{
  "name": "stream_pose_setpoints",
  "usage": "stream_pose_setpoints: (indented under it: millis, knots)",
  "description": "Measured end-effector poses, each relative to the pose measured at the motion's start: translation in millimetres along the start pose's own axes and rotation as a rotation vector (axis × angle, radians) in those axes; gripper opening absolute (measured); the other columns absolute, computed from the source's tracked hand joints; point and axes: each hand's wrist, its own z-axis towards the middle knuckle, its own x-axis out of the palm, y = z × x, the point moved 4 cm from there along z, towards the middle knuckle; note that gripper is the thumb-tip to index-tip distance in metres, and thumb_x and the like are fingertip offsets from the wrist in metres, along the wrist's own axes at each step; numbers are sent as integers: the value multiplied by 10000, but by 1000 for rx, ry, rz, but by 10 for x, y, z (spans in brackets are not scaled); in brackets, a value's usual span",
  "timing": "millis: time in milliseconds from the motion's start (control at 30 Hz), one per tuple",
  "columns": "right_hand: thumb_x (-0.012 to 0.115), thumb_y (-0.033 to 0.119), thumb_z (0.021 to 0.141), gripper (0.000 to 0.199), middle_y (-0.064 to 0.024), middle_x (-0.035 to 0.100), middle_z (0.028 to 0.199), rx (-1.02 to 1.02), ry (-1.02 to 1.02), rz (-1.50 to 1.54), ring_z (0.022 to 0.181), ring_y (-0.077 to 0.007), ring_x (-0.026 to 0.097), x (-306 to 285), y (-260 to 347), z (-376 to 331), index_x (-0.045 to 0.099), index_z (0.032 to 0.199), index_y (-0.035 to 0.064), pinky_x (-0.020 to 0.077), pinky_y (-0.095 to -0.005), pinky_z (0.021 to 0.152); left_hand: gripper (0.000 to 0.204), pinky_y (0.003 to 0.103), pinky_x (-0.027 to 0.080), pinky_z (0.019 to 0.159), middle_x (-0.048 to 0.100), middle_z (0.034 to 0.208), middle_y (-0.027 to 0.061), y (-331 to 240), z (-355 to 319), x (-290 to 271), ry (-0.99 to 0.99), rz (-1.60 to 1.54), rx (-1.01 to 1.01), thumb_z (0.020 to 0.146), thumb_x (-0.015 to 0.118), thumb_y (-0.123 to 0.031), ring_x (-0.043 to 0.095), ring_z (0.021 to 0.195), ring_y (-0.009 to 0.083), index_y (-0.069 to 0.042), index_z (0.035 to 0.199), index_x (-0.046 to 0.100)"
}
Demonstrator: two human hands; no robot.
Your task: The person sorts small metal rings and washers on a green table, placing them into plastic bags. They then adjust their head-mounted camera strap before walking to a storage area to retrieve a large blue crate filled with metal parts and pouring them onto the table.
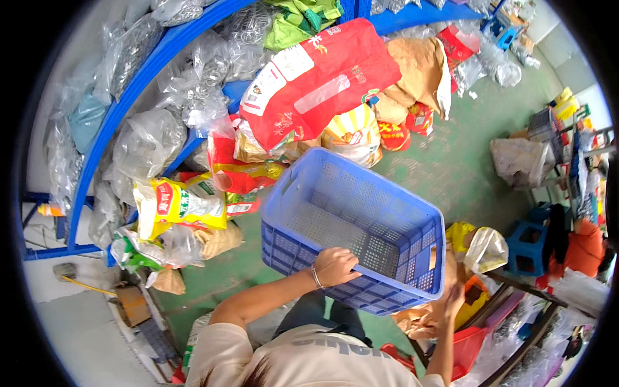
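Observation:
A large blue plastic basket (pixel 361 295) with perforated walls is in front of me, tilted so that its inside shows; nothing lies in it. My left hand (pixel 335 266) has its fingers wrapped over the basket's near rim. On the other side, my right hand (pixel 454 302) is beside the basket's right end, next to a brown paper sack (pixel 419 321). Its fingers show only in part, and whether it touches the sack is unclear.
Blue metal racks (pixel 122 97) with clear bags of metal parts curve along the left. A big red sack (pixel 322 80) lies on other sacks beyond the basket. Blue stools (pixel 525 248) and a cluttered bench (pixel 516 322) stand at right, above green floor (pixel 445 168).

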Motion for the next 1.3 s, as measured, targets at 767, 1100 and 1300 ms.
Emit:
stream_pose_setpoints:
  millis: [767,1100,1300]
  knots:
    - [539,190,865,534,-156,500,1182,546,1012,852,952,-238,560,4299,2793,-996,315,1309,-4,477,-359,752,242,294,459,587,503,614,39,-960,-607,161,102,-96,-38,596,703,-250,522,621,192,-63,669,568]
    - [578,41,812,217,-68,563,826,648,666,930,724,-145,546,4373,2877,-790,518,1008,-30,473,-284,640,219,302,449,596,501,616,39,-1210,-609,292,111,-61,108,670,655,-258,508,610,201,-68,649,547]
    - [579,63,816,193,-77,572,841,687,840,1092,726,-147,559,3318,2771,-321,555,974,-44,482,-273,647,234,329,431,517,471,573,45,-1161,-383,150,82,-68,33,631,678,-277,506,592,217,-100,593,531]
